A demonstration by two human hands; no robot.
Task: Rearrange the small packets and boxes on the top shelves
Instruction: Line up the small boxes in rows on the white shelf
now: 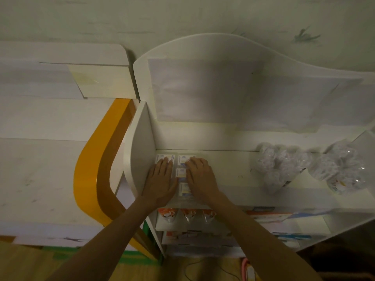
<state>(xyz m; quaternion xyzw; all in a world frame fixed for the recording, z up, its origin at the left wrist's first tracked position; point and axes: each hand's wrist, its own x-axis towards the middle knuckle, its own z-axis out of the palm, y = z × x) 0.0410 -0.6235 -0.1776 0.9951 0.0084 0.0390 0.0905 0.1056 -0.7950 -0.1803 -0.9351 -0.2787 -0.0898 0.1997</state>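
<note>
Fingers [162, 165] of the left hand [160, 183] are laid out straight and close together, flat on the packets [181, 173] at the left end of the top shelf [233, 171]. Those of the right hand [199, 177] are seen slightly bent, their tips pressed on the neighbouring column of packets; nothing is seen to be pinched or lifted by either hand.

Small white packets with blue print are arranged in two columns in the shelf's left corner, just beside the curved side panel [138, 151]. One column is touched by the left hand, next to the panel; the other lies between the two hands and partly under the right one. How many packets are hidden beneath the palms cannot be told.

Further right on the same shelf, well apart from the hands, crumpled clear bags [304, 165] are heaped against the back board [223, 94], on which pale sheets of paper are fixed.

On the shelf below, orange-topped pouches [187, 214] are stood in a row under the forearms, with flat boxes [267, 216] to their right. Lower shelves are filled with more packs, too dim to be told apart.

To the left, a white unit with an orange band [89, 159] is set beside the shelving. A wooden floor [30, 264] is seen at the bottom edge.
</note>
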